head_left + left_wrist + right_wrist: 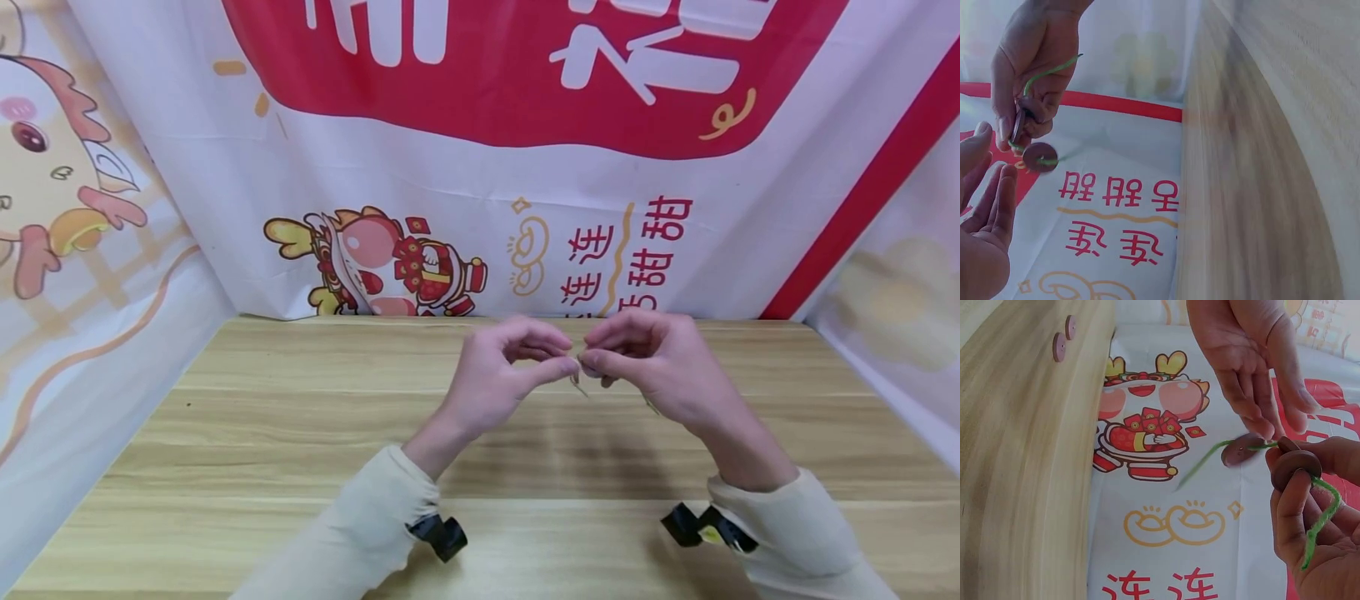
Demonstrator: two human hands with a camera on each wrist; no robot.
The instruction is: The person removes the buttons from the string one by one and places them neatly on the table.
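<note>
My right hand (667, 367) pinches brown round buttons (1296, 470) threaded on a piece of green yarn (1329, 515). One yarn end curls down past its fingers in the right wrist view. Another brown button (1040, 157) dangles on the yarn beyond the fingertips, blurred, with a loose tail trailing from it. My left hand (502, 367) faces the right one, thumb and fingers parted and fairly straight, fingertips close to the dangling button. In the left wrist view nothing shows between the left thumb and fingers. Both hands are above the table.
Two more brown buttons (1059, 347) lie on the wooden table (300, 467), seen in the right wrist view. A printed white and red cloth (480, 183) hangs along the table's back edge, with more printed cloth at both sides.
</note>
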